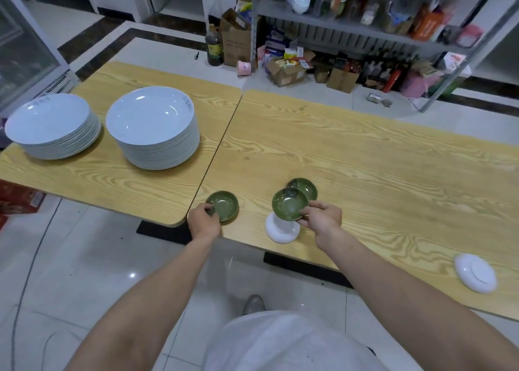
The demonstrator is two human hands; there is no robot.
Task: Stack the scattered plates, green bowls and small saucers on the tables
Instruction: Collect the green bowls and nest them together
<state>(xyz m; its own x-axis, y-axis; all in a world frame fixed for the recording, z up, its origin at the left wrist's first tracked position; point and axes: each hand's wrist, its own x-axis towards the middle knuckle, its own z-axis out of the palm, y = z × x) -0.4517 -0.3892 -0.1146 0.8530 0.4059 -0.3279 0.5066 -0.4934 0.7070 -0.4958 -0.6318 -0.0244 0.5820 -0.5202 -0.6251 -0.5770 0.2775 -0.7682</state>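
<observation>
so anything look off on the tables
Nothing spilled or broken. A lone white saucer lies near the front edge of the right table, apparently upside down, far from the other white saucers below the green bowl in the right hand.

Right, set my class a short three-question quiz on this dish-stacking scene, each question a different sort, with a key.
1. True or false: the taller stack of white plates stands on the left table.
2. How many green bowls are in view? A two, B three, C five.
3. Which hand holds one of them lifted above the white saucers?

Key
1. True.
2. B.
3. The right hand; the left hand grips another at the table's near edge.
</observation>
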